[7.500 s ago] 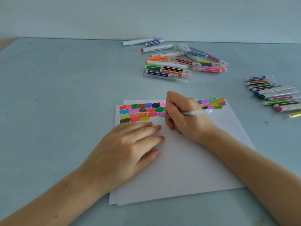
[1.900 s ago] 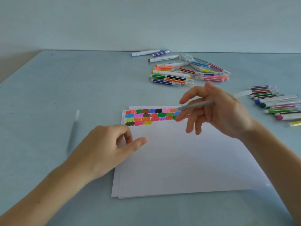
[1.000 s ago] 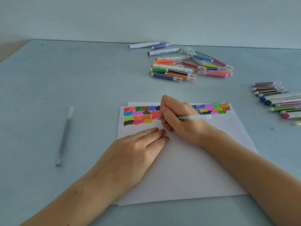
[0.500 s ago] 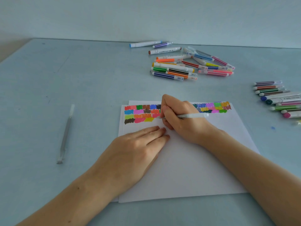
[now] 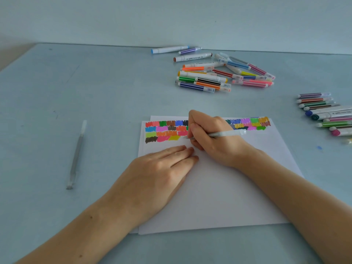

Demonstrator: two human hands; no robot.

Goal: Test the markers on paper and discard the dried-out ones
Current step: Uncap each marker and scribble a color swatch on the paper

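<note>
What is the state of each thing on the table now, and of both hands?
Left hand: flat, pressing the paper.
Right hand: grips the pale marker, tip on the paper.
Pale marker: uncapped, held slanted.
Paper: top edge filled with colour swatches, rest blank.
Grey marker: lying alone at left, untouched.
Far pile of markers: capped, lying loose.
Right row of markers: capped, side by side.

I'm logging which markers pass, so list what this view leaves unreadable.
- Head view: the right hand covers the middle of the colour swatches on the paper.
- Whether the pale marker it grips leaves ink: tip too small.
- Markers at the right: cut off by the frame edge.
- Print on the far pile: too small.
</note>
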